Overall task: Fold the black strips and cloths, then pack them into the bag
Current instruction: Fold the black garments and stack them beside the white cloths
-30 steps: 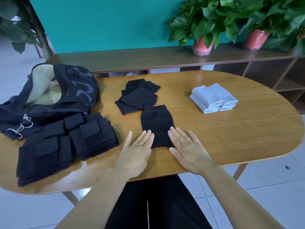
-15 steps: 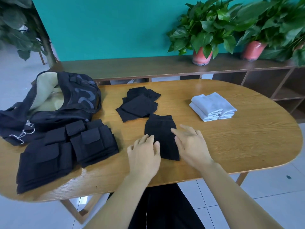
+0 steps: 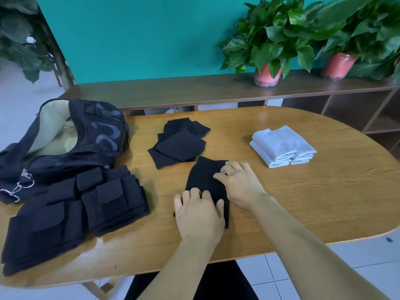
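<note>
Black cloth [image 3: 203,180] lies flat on the table [image 3: 303,202], near-centre, long axis running near to far, slightly tilted. Left hand [image 3: 199,215] sits on its near end, fingers curled down onto the fabric, thumb on the right side of that end; looks like it grips the near edge, though the underside of the fingers is hidden. Right hand [image 3: 240,185] is on the cloth's right edge toward the far end, fingers bent and thumb pressed in, pinching the fabric there. Just beyond the cloth, touching or nearly touching its far corner, a loose pile of folded black cloths [image 3: 179,146]. Left of that, at the table's near-left, a stack of folded black strips [image 3: 71,211] with flap-like tabs on top, in two overlapping bundles. Behind the strips, far-left, the bag [image 3: 65,139] lies open, pale lining showing, metal clips hanging at its left end. Right of centre, well apart from the hands, folded white cloths [image 3: 281,147] stacked neatly. Behind the table a low wooden shelf [image 3: 194,92] carries two potted plants [image 3: 268,46] against a teal wall [image 3: 140,35].
</note>
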Available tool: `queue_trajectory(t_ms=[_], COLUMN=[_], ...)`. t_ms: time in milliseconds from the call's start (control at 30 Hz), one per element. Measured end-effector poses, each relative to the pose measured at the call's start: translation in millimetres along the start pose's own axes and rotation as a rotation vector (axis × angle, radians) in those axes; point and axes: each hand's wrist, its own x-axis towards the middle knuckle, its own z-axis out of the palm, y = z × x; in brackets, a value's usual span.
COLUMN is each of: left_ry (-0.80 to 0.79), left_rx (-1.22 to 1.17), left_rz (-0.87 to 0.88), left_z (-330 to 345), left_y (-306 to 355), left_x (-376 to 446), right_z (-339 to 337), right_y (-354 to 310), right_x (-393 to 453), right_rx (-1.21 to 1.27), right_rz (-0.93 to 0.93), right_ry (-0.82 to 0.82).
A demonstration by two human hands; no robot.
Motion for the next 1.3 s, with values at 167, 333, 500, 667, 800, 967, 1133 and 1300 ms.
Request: queue_trajectory(t_ms=[167, 333, 500, 667, 800, 967, 1133, 1300], left_ry=[-0.045, -0.083, -0.106, -0.114, -0.092, 0.080, 0.057, 0.011], left_rx=[0.051, 0.080, 0.095, 0.113, 0.101, -0.044, 0.017, 0.094], left_rz=[0.099, 0.210, 0.295, 0.329, 0.316, 0.210, 0.078, 0.061], left_z=[-10.2, -15.4, -17.9, -21.5, -21.6, -12.0, -5.5, -0.3], left_y=[-18.4, -38.3, -48.1, -50.0, -46.7, -25.2, 4.8, 8.0], left_x=[5.7, 16.4, 19.9, 22.0, 17.8, 0.6, -6.2, -9.0], right_z=[11.2, 14.3, 13.1, 9.0, 6.9, -2.2, -8.0, -10.4], right_y=[-0.2, -25.9, -46.6, -63.1, -57.5, -27.3, -7.3, -1.6], right_x=[-29.5, -65.2, -82.6, -91.7, -88.8, -64.9, -39.2, -35.0], right_rx=[-0.039, -0.071, -0.079, -0.046, -0.029, 0.025, 0.029, 0.026], right_rz=[0.081, 0.162, 0.242, 0.259, 0.241, 0.229, 0.090, -0.009], right_ry=[0.192, 0.283, 0.255, 0.262, 0.296, 0.379, 0.219, 0.036])
